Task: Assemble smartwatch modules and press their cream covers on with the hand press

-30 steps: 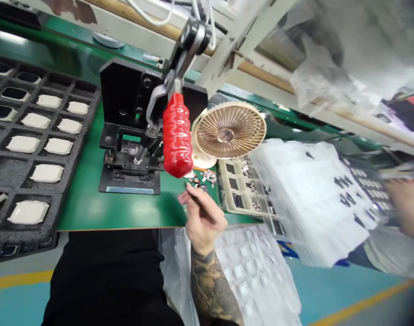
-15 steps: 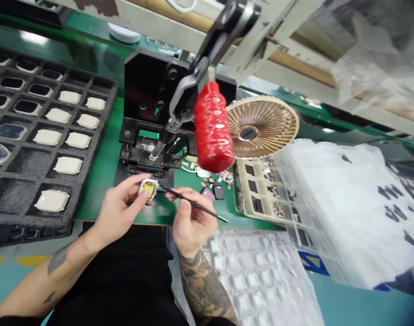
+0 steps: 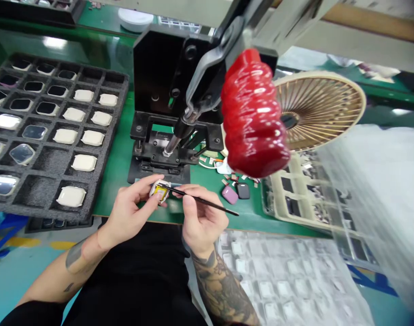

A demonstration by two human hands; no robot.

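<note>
Held between the thumb and fingers of my left hand [image 3: 134,209] is a small white watch case [image 3: 160,192] with a yellow part showing inside. My right hand [image 3: 204,215] pinches a thin black stick tool [image 3: 210,203], its far end over the case. Both hands are above the front edge of the green bench [image 3: 113,181], just in front of a black press [image 3: 162,154] with a red handle [image 3: 254,117].
To the left lies a grey foam tray [image 3: 107,136] with white cases and dark-faced ones. A round fan [image 3: 322,108] and a beige compartment box [image 3: 302,213] are at the right. Purple [image 3: 230,194] and black [image 3: 242,190] pieces lie near small parts. Plastic-covered trays [image 3: 288,271] sit lower right.
The camera view has shifted, so the bench items and hands appear displaced. The stick's tip has moved from the case's right edge to over its inside.
</note>
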